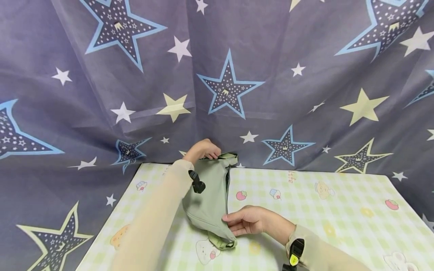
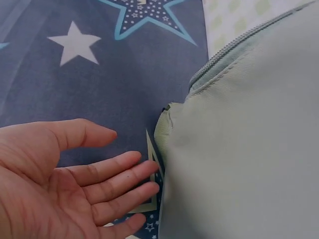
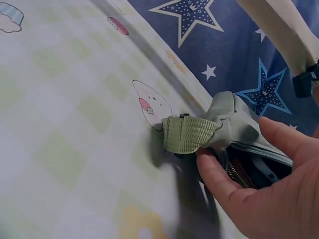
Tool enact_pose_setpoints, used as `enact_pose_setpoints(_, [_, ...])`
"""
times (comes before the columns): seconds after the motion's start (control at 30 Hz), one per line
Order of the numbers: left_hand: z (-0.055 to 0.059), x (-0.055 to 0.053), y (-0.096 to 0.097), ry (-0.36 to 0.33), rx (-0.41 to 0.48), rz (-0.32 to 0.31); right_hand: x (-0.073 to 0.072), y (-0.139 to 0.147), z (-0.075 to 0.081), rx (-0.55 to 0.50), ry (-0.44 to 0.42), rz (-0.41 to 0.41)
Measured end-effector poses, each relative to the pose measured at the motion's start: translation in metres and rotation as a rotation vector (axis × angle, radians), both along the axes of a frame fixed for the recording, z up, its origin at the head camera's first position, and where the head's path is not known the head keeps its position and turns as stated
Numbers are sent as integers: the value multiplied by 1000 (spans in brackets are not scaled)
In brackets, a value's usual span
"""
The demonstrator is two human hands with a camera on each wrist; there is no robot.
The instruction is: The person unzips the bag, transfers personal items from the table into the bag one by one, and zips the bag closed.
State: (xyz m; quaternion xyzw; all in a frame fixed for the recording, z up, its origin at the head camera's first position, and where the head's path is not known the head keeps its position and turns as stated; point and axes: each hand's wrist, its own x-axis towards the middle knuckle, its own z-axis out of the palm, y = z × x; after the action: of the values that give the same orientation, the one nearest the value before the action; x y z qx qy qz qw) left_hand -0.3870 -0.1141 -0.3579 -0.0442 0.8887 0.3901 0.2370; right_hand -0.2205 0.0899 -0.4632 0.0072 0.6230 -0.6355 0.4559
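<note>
A pale green waist bag (image 1: 210,201) stands tilted on the table, with its zipped opening (image 1: 227,184) facing right and partly unzipped. At its far end is my left hand (image 1: 205,148). The left wrist view has that hand (image 2: 84,181) with straight, spread fingers beside the bag (image 2: 244,149), nothing between them. My right hand (image 1: 249,221) pinches the near end of the bag at the edge of the opening. Close up in the right wrist view, a webbing strap (image 3: 189,135) is folded beside the right fingers (image 3: 217,174), and dark contents show inside the opening.
The table wears a green checked cloth (image 1: 305,210) printed with small cartoon pictures. Behind it and along its left side hangs a dark blue star-patterned curtain (image 1: 271,113). Both wrists carry black strapped devices (image 1: 296,250).
</note>
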Motion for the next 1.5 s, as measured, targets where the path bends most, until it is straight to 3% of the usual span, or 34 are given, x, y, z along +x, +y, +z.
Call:
enact_pose_setpoints(0.07, [-8,-7,4,8,-5,7,1,0,-3,-9,-4,-4])
enact_pose_setpoints(0.2, [-50,-54,3,-3,40,-9,1,2,-5,-28,-17,-5])
enact_pose_setpoints(0.33, [-140,-147,-10,-22,-12,-48,2,2,-8,-48,-17,0])
enact_pose_setpoints(0.37, [-169,-177,-15,-34,-25,-57,1,2,-9,-49,-14,4])
enact_pose_setpoints(0.43, [-186,-194,-18,-57,-66,-97,2,2,-10,-51,-4,12])
enact_pose_setpoints(0.47, [-188,-197,-19,-72,-95,-102,1,2,-10,-51,0,17])
enact_pose_setpoints(0.53, [-188,-197,-20,-94,-144,-131,2,1,-10,-52,5,29])
enact_pose_setpoints(0.6, [-183,-189,-19,-87,-230,-165,2,-1,-9,-51,4,38])
enact_pose_setpoints(0.73, [-239,-247,-31,-90,-343,-231,1,-4,-8,-43,4,42])
enact_pose_setpoints(0.83, [-268,-278,-37,-121,-368,-227,1,-7,-9,-41,4,31])
enact_pose_setpoints(0.97, [-291,-297,-40,-162,-418,-225,2,-10,-12,-39,12,7])
enact_pose_setpoints(1.1, [-306,-306,-41,-105,-494,-213,2,-12,-15,-30,20,-11])
enact_pose_setpoints(1.2, [-315,-310,-41,-84,-503,-201,2,-12,-17,-27,14,-13])
enact_pose_setpoints(1.37, [-313,-308,-38,-62,-546,-229,2,-12,-18,-22,11,-15])
enact_pose_setpoints(1.5, [-294,-291,-38,9,-608,-237,2,-14,-20,-15,24,-22])
